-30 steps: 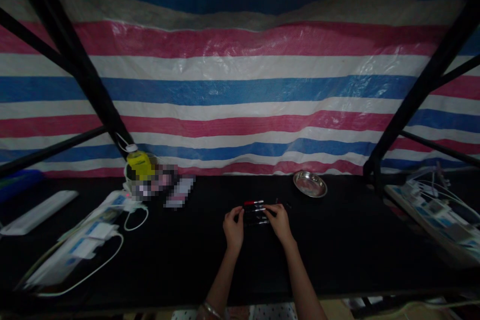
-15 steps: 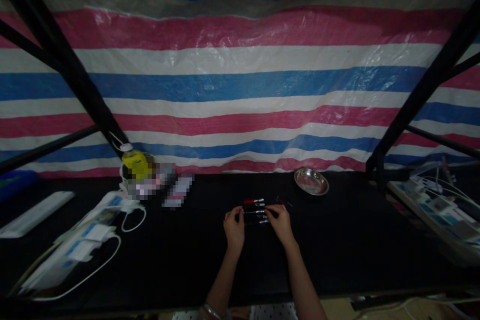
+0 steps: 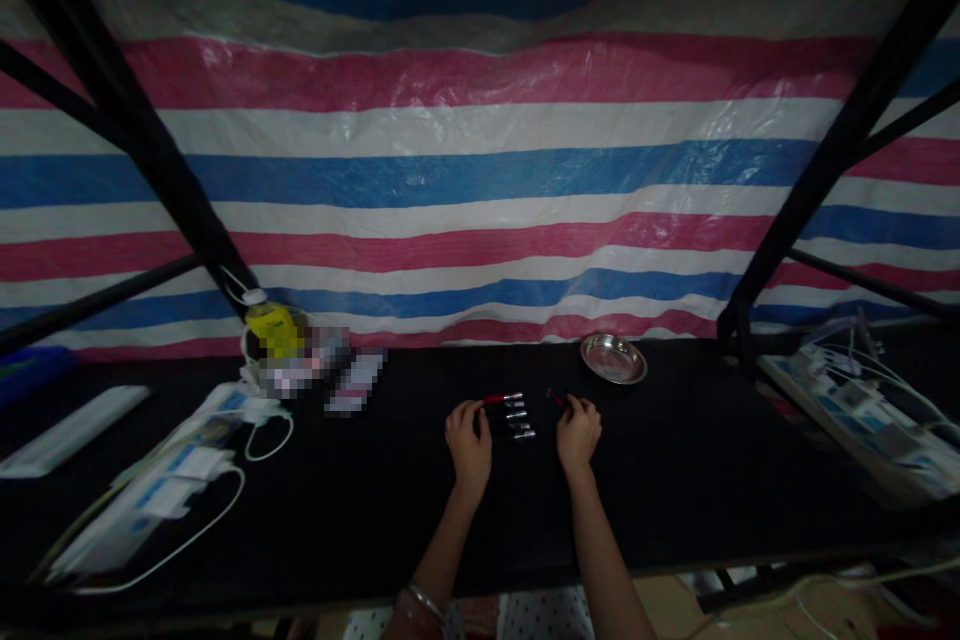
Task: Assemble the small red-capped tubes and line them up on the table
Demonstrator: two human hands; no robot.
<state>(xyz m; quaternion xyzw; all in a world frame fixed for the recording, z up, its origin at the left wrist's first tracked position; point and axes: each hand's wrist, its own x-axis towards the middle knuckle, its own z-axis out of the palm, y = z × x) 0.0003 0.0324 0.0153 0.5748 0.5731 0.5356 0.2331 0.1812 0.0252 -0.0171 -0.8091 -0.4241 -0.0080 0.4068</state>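
Observation:
Several slim pen-like sticks with silver ends lie side by side on the black tabletop in front of me. The farthest is a red pen-like stick (image 3: 498, 400); the nearer ones, such as a black pen-like stick (image 3: 517, 435), are dark and hard to make out. My left hand (image 3: 469, 440) is at their left ends, its thumb and fingers curled together at the red stick's end. To the right of the row, my right hand (image 3: 578, 432) is closed, with its fingertips on a small thin red piece (image 3: 556, 398). Their exact kind is too small to tell.
A round metal dish (image 3: 613, 360) stands at the back right. Power strips with cables (image 3: 161, 490) lie on the left, near a yellow bottle (image 3: 272, 325) and blurred packets. More wired boards (image 3: 862, 410) lie far right. Black frame posts (image 3: 780, 250) rise before striped sheeting.
My right hand has left the silver ends of the row and moved right to the small red piece. My left hand has shifted slightly up, toward the red stick. The view has turned slightly.

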